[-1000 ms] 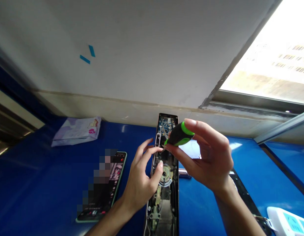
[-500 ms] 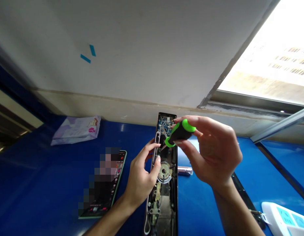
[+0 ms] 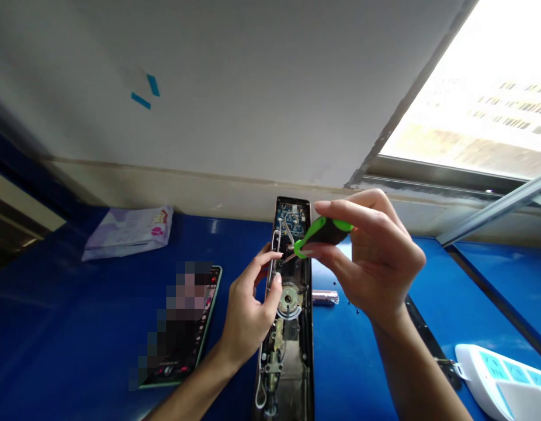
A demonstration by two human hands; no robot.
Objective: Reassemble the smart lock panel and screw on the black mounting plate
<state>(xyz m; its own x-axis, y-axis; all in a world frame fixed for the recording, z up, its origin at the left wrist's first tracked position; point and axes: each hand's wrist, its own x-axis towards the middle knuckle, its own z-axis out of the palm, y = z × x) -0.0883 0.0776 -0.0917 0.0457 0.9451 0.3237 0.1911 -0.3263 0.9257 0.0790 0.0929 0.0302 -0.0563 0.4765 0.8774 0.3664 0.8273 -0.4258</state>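
A long, narrow door-lock casing lies open, running away from me, its metal parts, white wires and round plate showing. A blue circuit board sits at its far end. My left hand steadies the casing by its left edge, thumb and fingertips near the wires. Between thumb and fingers, my right hand grips a green and black screwdriver. The tool is tilted, its shaft pointing down-left into the casing near my left fingertips. Whether its tip sits in a screw is too small to tell.
Left of the casing lies a phone with its screen lit, and behind it a purple-white packet. On the right are a small wrapped item, several tiny dark screws, a dark strip and a white power strip.
My right hand has turned, and the screwdriver handle lies at a slightly different angle. My left hand keeps its hold on the casing. The whole view has shifted a little.
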